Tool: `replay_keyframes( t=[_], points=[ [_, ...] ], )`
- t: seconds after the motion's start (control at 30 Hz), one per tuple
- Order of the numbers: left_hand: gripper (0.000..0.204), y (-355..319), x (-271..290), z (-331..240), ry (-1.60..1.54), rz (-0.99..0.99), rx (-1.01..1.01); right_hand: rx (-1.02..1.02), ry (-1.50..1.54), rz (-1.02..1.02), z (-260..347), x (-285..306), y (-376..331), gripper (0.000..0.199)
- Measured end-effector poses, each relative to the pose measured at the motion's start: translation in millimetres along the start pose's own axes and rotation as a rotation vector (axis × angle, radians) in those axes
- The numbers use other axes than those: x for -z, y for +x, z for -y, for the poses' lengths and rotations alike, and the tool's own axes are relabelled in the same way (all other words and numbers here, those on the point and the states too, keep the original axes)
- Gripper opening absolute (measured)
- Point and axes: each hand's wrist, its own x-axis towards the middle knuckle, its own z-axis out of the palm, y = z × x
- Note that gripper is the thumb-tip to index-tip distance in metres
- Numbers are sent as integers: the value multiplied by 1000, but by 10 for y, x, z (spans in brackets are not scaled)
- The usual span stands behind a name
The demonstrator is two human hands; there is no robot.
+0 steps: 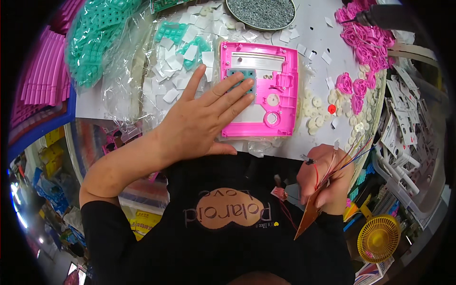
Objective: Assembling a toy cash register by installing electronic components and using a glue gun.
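Note:
A pink plastic housing (290, 90) lies open side up on the table in front of me. My left hand (192, 116) is spread flat over its left part, with the fingertips on a teal rubber keypad (250, 76) set inside; nothing is gripped, and the palm hides part of the housing. Lower right, close to my body, my right hand (327, 173) is closed around a brown circuit board (308, 213), tilted on edge. Thin red, blue and dark wires (354, 159) trail from the board. A small wired piece (279, 193) dangles to its left.
A round dish of screws (261, 14) stands at the back. White paper squares (173, 64) and teal keypads (171, 32) lie left of the housing, white round buttons (313, 116) and pink parts (365, 42) right. A dark power screwdriver (384, 18) juts in at far right. Stacked pink panels (45, 71) fill the left.

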Motion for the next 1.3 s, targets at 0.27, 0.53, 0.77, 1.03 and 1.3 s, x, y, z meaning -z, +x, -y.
replay_keyframes(
  t=[0.27, 0.53, 0.77, 1.03, 1.3],
  points=[
    [76, 84, 84, -12, -129, -76, 47, 11, 3, -132, 2, -94, -23, 30],
    [51, 157, -165, -7, -228, -390, 103, -42, -2, 31, 51, 58, -7, 25],
    [21, 277, -245, -55, -150, -530, 166, -71, -3, 1, 78, 44, 13, 25],
    [23, 207, -351, -24, -172, -511, 172, -76, -18, -173, 59, -99, 46, 35],
    [84, 189, -161, -133, -17, -235, 172, -88, -101, -108, 43, -32, 42, 37]
  ],
)
